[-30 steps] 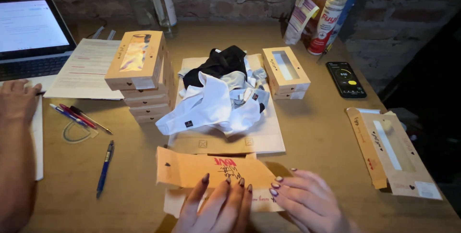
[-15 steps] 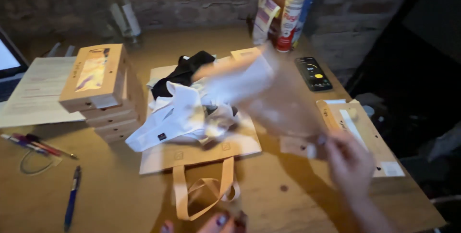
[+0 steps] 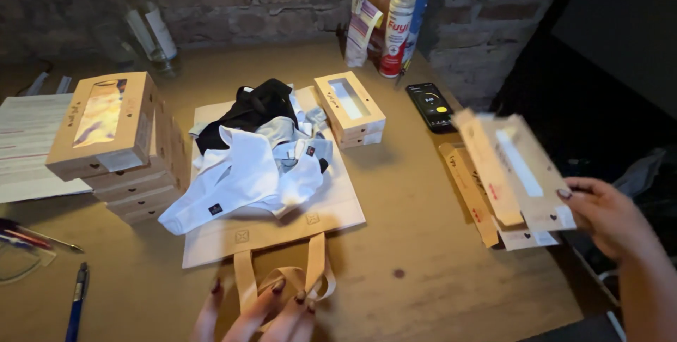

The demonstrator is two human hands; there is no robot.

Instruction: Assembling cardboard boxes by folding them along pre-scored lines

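Observation:
My right hand (image 3: 608, 219) is at the table's right edge and grips a flat, unfolded cardboard box with a window (image 3: 518, 173), lifted and blurred above another flat box (image 3: 468, 192) lying on the wood. My left hand (image 3: 262, 312) is at the near edge, with its fingers spread flat on the tan handles (image 3: 312, 271) of a cream tote bag (image 3: 331, 209). A pile of white and black garments (image 3: 254, 151) lies on the bag.
A stack of windowed cardboard boxes (image 3: 113, 141) stands at the left, and two more boxes (image 3: 350, 108) sit behind the garments. A phone (image 3: 431, 106), snack packets (image 3: 391, 21), a glass bottle (image 3: 149, 28), papers (image 3: 25, 144) and pens (image 3: 76, 300) lie around.
The brown paper sheet that both hands pressed at the near edge is gone. My right hand swung to the right edge and picked up the flat box. The view shifted right.

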